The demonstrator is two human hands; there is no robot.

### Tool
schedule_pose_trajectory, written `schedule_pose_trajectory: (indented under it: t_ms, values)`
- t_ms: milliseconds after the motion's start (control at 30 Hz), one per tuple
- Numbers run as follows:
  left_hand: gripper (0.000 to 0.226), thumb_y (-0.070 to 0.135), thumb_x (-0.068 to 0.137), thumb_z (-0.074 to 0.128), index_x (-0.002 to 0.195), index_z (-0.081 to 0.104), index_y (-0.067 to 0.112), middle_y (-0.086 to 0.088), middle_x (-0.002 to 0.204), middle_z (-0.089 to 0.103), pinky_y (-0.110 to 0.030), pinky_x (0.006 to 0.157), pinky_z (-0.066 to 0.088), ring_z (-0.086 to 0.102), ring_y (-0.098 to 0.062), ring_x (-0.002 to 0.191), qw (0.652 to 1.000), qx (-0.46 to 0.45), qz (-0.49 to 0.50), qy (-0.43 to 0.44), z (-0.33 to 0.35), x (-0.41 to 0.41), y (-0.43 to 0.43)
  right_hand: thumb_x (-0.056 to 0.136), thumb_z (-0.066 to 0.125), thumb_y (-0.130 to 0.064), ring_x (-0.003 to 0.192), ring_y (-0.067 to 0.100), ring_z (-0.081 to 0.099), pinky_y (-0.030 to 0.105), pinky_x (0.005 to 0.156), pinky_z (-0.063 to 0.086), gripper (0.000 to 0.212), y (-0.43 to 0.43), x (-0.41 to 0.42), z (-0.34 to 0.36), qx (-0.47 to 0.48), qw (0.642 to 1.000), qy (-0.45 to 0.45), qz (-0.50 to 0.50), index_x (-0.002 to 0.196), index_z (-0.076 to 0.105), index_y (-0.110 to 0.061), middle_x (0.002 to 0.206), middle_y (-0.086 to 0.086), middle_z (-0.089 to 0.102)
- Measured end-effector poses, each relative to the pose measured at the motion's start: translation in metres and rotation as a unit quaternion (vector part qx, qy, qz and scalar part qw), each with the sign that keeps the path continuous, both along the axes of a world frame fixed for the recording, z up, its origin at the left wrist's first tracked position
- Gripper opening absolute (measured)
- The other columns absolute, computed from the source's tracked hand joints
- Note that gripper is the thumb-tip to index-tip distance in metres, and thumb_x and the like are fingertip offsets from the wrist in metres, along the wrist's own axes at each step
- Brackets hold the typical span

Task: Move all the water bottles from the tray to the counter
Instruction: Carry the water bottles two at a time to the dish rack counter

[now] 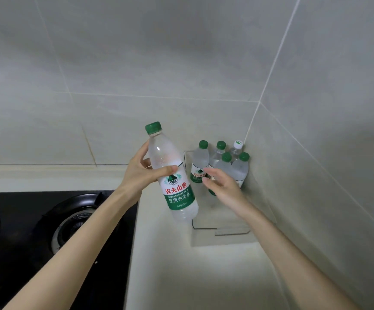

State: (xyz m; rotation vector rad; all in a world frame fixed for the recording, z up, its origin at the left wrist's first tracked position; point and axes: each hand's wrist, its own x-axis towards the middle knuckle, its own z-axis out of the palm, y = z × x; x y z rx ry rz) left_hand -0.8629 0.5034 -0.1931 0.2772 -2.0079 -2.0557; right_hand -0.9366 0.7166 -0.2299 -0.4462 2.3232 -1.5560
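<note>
— What's nearest the camera?

— The pale counter, with a black stove and one burner at its left. Both bare forearms reach forward over them.

— And the hands?

— The left hand grips a water bottle around its upper body, thumb across the front just above the label. The bottle is lifted clear of the counter and tilted, with its green cap leaning left. The right hand holds nothing; its fingers are loosely extended toward the tray.

— Is the right hand touching anything?

— Its fingertips end at the label of the nearest bottle there — contact I cannot tell.

— Where is the tray?

— A clear tray sits on the counter in the corner of the tiled wall, just right of the held bottle and under the right hand.

— How many bottles in all?

— Six. One is in the left hand. A cluster of bottles, five upright, stands at the tray's far end: four green-capped, and one white-capped bottle deepest in the corner.
</note>
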Motion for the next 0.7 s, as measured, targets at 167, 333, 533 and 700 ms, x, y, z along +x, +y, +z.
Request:
schedule_pose_trajectory:
  t_ms: [167,333,533,700]
  values:
    - [0.085,0.007,0.062,0.087,0.135,0.049,0.030,-0.001,0.107,0.072,-0.034,0.075,0.058,0.071,-0.017,0.094,1.000,-0.011,-0.004,0.006,-0.003,-0.031,-0.012,0.089,0.061,-0.017,0.130,0.024,0.044,0.032,0.104,0.034,0.052,-0.002,-0.073,-0.023,0.095,0.975,0.095,-0.178,0.137,0.043,-0.012,0.140,0.007,0.048]
    - [0.089,0.009,0.057,0.088,0.135,0.049,0.030,0.004,0.101,0.074,-0.027,0.071,0.058,0.071,-0.013,0.090,0.999,-0.022,-0.024,0.004,-0.006,-0.056,-0.015,0.087,0.063,-0.023,0.114,0.032,0.056,0.033,0.089,0.043,0.043,-0.003,-0.124,-0.048,0.197,0.954,0.115,-0.196,0.125,0.054,-0.005,0.122,0.016,0.062]
    - [0.085,0.002,0.063,0.084,0.135,0.049,0.032,0.008,0.096,0.075,-0.024,0.068,0.057,0.072,-0.010,0.087,0.999,-0.030,-0.035,-0.007,-0.013,-0.069,-0.019,0.087,0.065,-0.031,0.096,0.028,0.055,0.029,0.073,0.037,0.026,-0.009,-0.131,-0.069,0.150,0.955,0.140,-0.214,0.097,0.058,-0.008,0.098,0.010,0.063]
    - [0.084,0.002,0.064,0.084,0.134,0.050,0.033,0.006,0.095,0.075,-0.019,0.065,0.055,0.072,-0.010,0.085,0.999,-0.033,-0.026,-0.013,-0.015,-0.059,-0.022,0.089,0.063,-0.025,0.097,0.026,0.059,0.028,0.076,0.039,0.018,-0.015,-0.115,-0.065,0.056,0.960,0.150,-0.231,0.100,0.059,-0.011,0.097,0.006,0.066]
